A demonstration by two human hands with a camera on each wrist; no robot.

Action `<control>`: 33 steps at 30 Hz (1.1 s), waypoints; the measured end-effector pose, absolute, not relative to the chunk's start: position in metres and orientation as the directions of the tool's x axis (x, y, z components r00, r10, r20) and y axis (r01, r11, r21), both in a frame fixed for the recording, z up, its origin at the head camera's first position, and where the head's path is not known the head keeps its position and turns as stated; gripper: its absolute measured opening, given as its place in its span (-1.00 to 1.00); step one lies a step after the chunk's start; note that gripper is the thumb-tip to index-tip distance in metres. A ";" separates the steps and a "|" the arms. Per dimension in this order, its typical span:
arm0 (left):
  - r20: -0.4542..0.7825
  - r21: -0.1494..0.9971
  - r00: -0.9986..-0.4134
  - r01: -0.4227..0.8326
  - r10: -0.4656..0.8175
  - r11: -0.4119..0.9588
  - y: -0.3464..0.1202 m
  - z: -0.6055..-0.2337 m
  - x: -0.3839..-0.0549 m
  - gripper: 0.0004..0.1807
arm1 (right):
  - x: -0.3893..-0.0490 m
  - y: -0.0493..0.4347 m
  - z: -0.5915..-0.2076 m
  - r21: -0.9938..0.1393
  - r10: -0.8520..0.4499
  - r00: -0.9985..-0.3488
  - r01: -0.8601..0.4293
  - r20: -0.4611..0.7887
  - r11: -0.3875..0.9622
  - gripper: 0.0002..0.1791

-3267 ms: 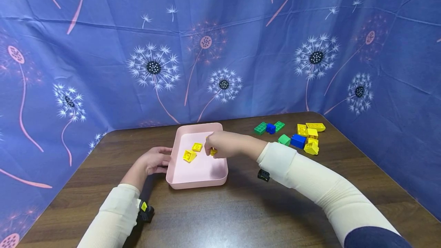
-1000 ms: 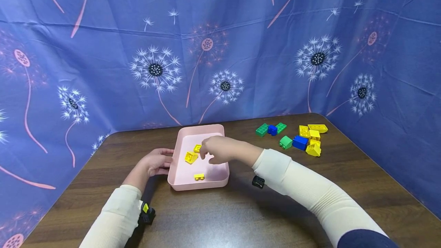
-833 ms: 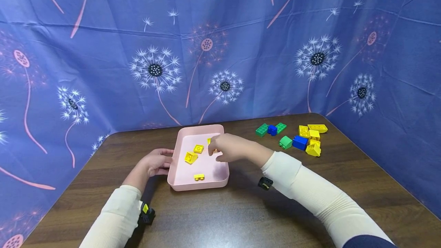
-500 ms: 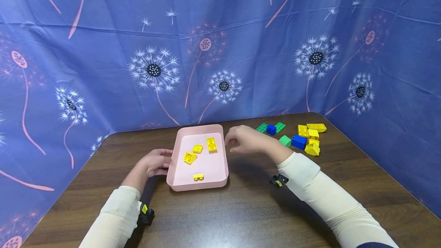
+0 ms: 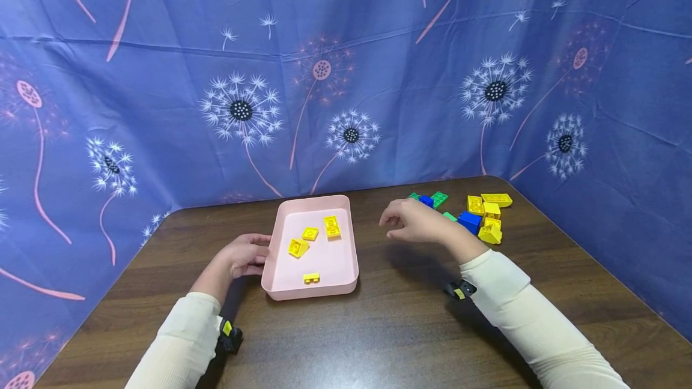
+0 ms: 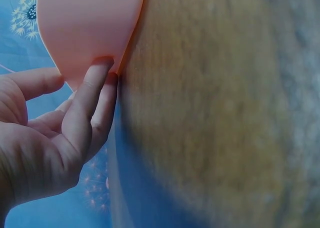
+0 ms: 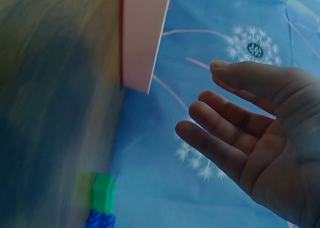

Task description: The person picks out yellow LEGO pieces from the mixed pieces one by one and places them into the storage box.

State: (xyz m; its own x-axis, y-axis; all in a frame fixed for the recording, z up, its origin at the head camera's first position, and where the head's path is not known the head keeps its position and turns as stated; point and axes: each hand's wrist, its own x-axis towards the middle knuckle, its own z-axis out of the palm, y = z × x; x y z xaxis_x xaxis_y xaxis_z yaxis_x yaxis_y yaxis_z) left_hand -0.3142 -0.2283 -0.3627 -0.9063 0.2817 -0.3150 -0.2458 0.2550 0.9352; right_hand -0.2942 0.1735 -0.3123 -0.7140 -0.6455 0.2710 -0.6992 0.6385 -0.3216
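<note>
My left hand (image 5: 245, 255) rests its fingertips on the outer left wall of the pink tray (image 5: 330, 263). In the left wrist view, the straight fingers of that hand (image 6: 55, 133) touch the wall. Inside the tray lie a long yellow brick (image 5: 332, 227), a small square one, a sloped yellow brick (image 5: 298, 248) and, near the front, a small yellow brick (image 5: 311, 278). My right hand (image 5: 413, 221) is in the air right of the tray, fingers loosely bent. The right wrist view shows nothing in its palm. It partly hides the green bricks behind it.
On the right of the wooden table (image 5: 324, 341) lie a blue brick (image 5: 470, 221), a green brick (image 5: 449, 217) and several yellow bricks (image 5: 489, 233). Further back are a smaller blue brick (image 5: 426, 201) and green bricks (image 5: 440, 199). A patterned blue cloth hangs behind.
My right hand has left the tray and moved right over the table. The small yellow brick lies near the tray's front, where none showed 3.3 s ago. My left hand stays put.
</note>
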 end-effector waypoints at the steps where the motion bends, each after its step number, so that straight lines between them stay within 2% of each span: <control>1: -0.316 0.934 -0.908 -0.248 0.274 0.256 -0.228 -0.363 -0.314 -0.36 | -0.294 0.177 -0.314 -0.331 -0.638 -0.720 -0.693 0.273 0.641 -0.80; 5: -0.326 0.927 -0.915 -0.261 0.236 0.268 -0.225 -0.365 -0.314 -0.37 | -0.294 0.191 -0.318 -0.363 -0.613 -0.739 -0.673 0.281 0.644 -0.80; 17: -0.327 0.929 -0.916 -0.265 0.233 0.259 -0.226 -0.366 -0.315 -0.37 | -0.296 0.226 -0.324 -0.407 -0.524 -0.792 -0.610 0.312 0.680 -0.77; 25: -0.324 0.929 -0.916 -0.260 0.235 0.264 -0.225 -0.365 -0.313 -0.36 | -0.293 0.248 -0.319 -0.441 -0.418 -0.873 -0.488 0.252 0.754 -0.78; 33: -0.326 0.928 -0.916 -0.263 0.232 0.266 -0.225 -0.367 -0.315 -0.36 | -0.290 0.279 -0.311 -0.452 -0.319 -0.915 -0.401 0.249 0.797 -0.76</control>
State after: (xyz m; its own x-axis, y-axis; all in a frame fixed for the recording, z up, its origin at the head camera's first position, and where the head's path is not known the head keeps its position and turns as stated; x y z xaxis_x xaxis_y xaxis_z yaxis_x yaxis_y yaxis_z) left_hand -0.3154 -0.2250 -0.3671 -0.9163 0.2325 -0.3262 -0.2628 0.2655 0.9276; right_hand -0.2903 0.2788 -0.3107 -0.9146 -0.3190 0.2486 -0.4008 0.7968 -0.4522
